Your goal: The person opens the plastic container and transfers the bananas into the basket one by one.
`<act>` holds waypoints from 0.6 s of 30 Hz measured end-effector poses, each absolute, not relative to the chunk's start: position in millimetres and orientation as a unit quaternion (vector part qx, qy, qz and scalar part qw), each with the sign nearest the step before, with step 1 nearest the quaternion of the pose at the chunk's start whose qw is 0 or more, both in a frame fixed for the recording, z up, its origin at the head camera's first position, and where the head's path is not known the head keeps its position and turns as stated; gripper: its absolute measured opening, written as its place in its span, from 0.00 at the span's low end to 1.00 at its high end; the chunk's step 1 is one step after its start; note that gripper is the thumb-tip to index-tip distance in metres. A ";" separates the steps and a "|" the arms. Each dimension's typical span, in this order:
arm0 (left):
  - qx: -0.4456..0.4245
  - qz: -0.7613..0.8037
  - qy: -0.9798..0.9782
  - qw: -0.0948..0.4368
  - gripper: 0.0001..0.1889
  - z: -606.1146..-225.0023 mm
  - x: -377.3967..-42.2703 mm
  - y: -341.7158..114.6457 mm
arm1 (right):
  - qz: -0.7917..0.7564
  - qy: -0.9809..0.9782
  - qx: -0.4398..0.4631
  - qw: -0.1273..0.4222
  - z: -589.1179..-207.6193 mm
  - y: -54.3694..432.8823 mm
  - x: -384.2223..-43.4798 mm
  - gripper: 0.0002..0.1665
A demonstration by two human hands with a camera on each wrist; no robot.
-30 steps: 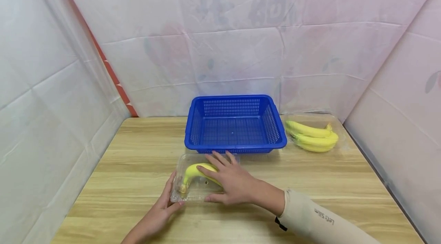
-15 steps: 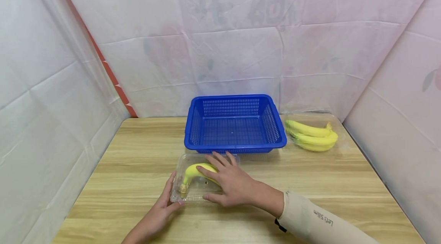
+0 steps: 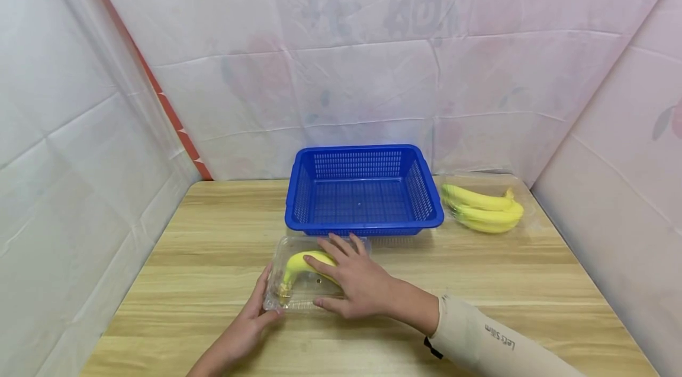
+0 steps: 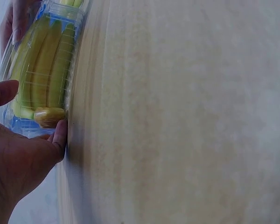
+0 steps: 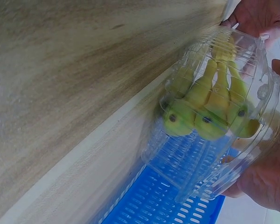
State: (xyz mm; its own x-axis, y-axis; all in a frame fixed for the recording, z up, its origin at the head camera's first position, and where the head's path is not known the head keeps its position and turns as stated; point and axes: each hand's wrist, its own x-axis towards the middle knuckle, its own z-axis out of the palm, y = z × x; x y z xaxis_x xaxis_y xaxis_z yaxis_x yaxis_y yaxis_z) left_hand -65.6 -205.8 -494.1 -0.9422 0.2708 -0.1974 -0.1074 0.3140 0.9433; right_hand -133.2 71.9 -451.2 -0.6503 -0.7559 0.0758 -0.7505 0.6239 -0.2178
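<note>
Nothing's really moved since the earlier frame, just a slight camera wobble. Clear plastic box (image 3: 306,297) with bananas (image 3: 306,260) inside is on the worktop (image 3: 224,241), just in front of the blue basket (image 3: 367,227). Left-hand grip (image 3: 249,321) is curled round the box's stem end; right-hand grip (image 3: 357,283) has its fingers spread over the top, not clutching anything. To me this reads as a steadying or pressing step, and the next move calls for keeping that end supported and the pressure even so the thin plastic doesn't buckle. Head cam makes it look like one banana, since the right-hand grip covers part of the box. Right wrist cam shows several, dark tips and all. Another pack of bananas (image 3: 482,217) sits right of the basket.
</note>
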 end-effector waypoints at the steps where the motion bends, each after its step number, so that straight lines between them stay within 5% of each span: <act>1: 0.053 0.585 0.793 0.162 0.50 -494.0 -65.6 -205.6 | -0.115 0.901 -0.418 0.012 -451.0 71.8 -133.2 0.48; 18: 0.058 0.593 0.786 0.165 0.51 -496.2 -65.5 -206.8 | -0.122 0.899 -0.422 0.012 -449.7 72.3 -132.6 0.47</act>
State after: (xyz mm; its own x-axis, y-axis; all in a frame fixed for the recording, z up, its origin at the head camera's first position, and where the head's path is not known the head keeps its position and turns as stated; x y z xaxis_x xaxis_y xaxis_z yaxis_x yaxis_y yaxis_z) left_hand -65.5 -206.8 -496.2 -0.9387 0.2871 -0.1909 -0.1044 0.2911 0.9510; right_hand -132.6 72.3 -449.7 -0.6443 -0.7604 0.0811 -0.7546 0.6150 -0.2290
